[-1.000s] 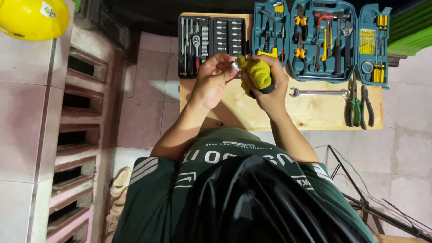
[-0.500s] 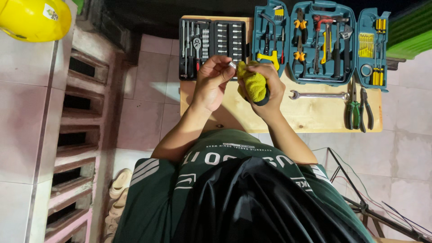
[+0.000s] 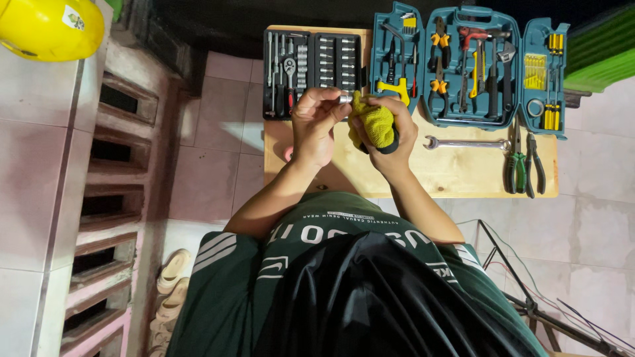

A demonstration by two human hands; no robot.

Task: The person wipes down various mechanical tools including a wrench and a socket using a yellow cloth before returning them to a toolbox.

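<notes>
Looking down from the head camera, the left hand (image 3: pixel 316 129) pinches a small silver socket (image 3: pixel 344 99) between its fingertips, held above the wooden tabletop (image 3: pixel 456 173) just in front of the open black socket case (image 3: pixel 311 63). The right hand (image 3: pixel 390 135) is closed around a bunched yellow cloth (image 3: pixel 374 124), whose top edge touches the socket; a dark object sits under the cloth at the palm, but too little of it shows to tell what it is. Most of the socket is covered by fingers and cloth, so only its shiny end is visible. Behind the hands an open teal tool case (image 3: pixel 473 66) with three panels holds pliers with yellow grips, a hammer, a wrench and rows of small bits; its top edge is cut off by the frame. On the tabletop to the right lie a silver spanner (image 3: pixel 466 142) and two pairs of pliers (image 3: pixel 522 165), one with green handles, one dark. A yellow hard hat (image 3: pixel 49 26) with a small white sticker sits at the upper left, partly cut off. White lettering runs across the person's green shirt (image 3: pixel 317 228), half hidden by dark fabric in the lap. Pale sandals (image 3: pixel 169 284) lie on the floor at lower left, and a thin tripod leg (image 3: pixel 529 304) crosses the lower right.
</notes>
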